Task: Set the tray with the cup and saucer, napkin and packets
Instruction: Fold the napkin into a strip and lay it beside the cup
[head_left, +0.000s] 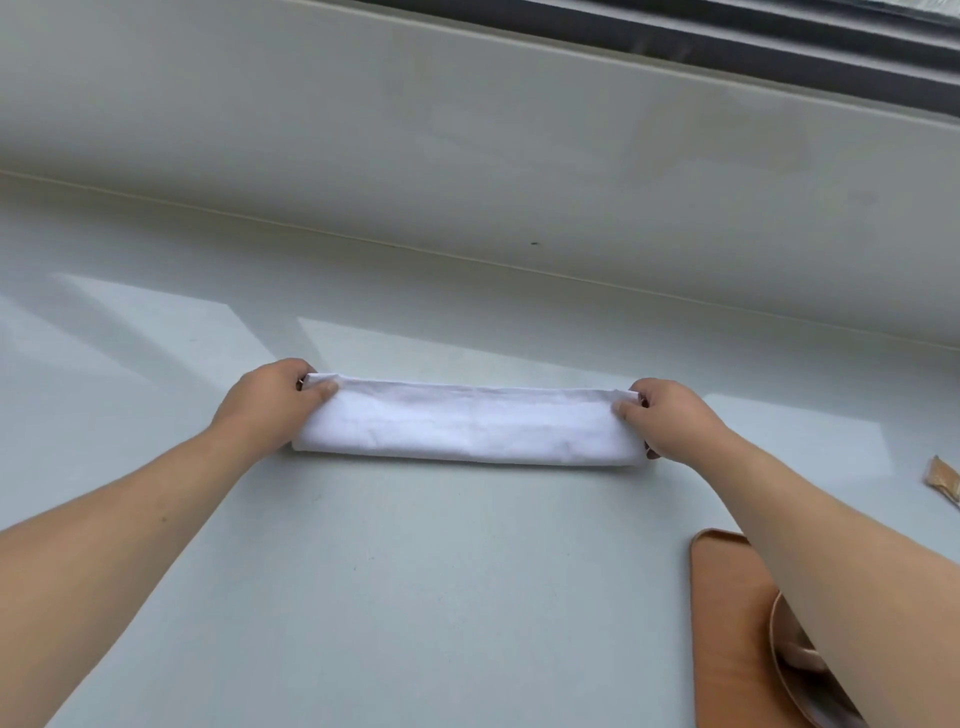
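Note:
A white cloth napkin (467, 423) lies folded into a long narrow strip on the pale counter. My left hand (270, 400) pinches its left end and my right hand (670, 415) pinches its right end. At the lower right sits a brown tray (727, 613), with the rim of a saucer (776, 639) and a bit of a cup (802, 657) showing on it; my right forearm hides most of both. A tan packet (943, 480) lies on the counter at the far right edge, cut off by the frame.
The pale glossy counter (415, 597) runs back to a low off-white wall ledge (467, 156). A dark window frame (779, 47) crosses the top right.

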